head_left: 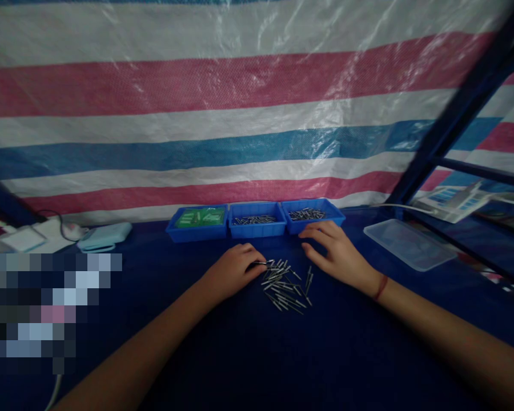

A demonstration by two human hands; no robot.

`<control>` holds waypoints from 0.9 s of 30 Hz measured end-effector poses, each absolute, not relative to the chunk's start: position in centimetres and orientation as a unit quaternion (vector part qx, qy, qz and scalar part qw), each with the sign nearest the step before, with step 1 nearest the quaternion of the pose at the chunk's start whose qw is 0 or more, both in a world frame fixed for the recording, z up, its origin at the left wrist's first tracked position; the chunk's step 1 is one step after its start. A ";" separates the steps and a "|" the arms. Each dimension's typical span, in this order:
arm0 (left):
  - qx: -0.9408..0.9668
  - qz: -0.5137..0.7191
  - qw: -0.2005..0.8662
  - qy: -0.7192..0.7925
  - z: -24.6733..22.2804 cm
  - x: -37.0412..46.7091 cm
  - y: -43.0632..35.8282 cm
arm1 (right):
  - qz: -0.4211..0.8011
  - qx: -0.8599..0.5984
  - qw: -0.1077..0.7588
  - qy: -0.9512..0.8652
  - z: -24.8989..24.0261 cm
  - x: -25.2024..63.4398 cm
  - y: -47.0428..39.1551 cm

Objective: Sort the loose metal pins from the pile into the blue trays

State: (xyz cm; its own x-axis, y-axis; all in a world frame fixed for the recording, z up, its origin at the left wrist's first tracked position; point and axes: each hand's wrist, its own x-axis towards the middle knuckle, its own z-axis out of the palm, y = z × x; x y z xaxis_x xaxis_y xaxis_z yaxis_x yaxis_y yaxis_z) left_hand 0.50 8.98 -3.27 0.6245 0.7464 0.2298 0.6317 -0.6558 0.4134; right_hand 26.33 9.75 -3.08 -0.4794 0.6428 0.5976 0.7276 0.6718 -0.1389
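Several thin metal pins lie in a loose pile on the dark blue table. At the pile's left edge, my left hand is closed, its fingers pinching a metal pin that points right. My right hand is open to the right of the pile, fingers apart, just in front of the right blue bin. That bin and the middle blue bin both hold small metal parts. Green packets fill the left blue bin.
A clear plastic lid lies at the right. On the left are a light blue case, a white box and cables. Behind the bins hangs a striped plastic sheet. A dark metal frame stands at the right.
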 end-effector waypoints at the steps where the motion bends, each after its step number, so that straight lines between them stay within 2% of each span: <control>1: 0.892 0.193 0.145 0.383 -3.3 0.6 8.9 | -0.064 -0.390 0.304 -0.867 -3.1 26.1 9.5; 8: 0.890 0.191 0.185 0.370 -3.1 0.8 8.9 | -0.025 -0.362 0.270 -0.892 -2.8 25.1 8.4; 12: 0.856 0.255 0.221 0.392 -2.7 1.4 8.4 | 0.014 -0.359 0.284 -0.889 -2.3 24.4 7.7; 16: 0.725 0.393 0.369 0.429 -2.1 2.9 7.1 | 0.108 -0.355 0.331 -0.868 -2.0 23.2 6.3; 20: 0.632 0.441 0.493 0.405 -1.8 4.5 5.6 | 0.205 -0.343 0.383 -0.833 -1.8 22.4 5.2; 27: 0.495 0.491 0.574 0.431 -3.2 5.6 4.8 | 0.214 -0.355 0.432 -0.801 -1.5 22.5 5.3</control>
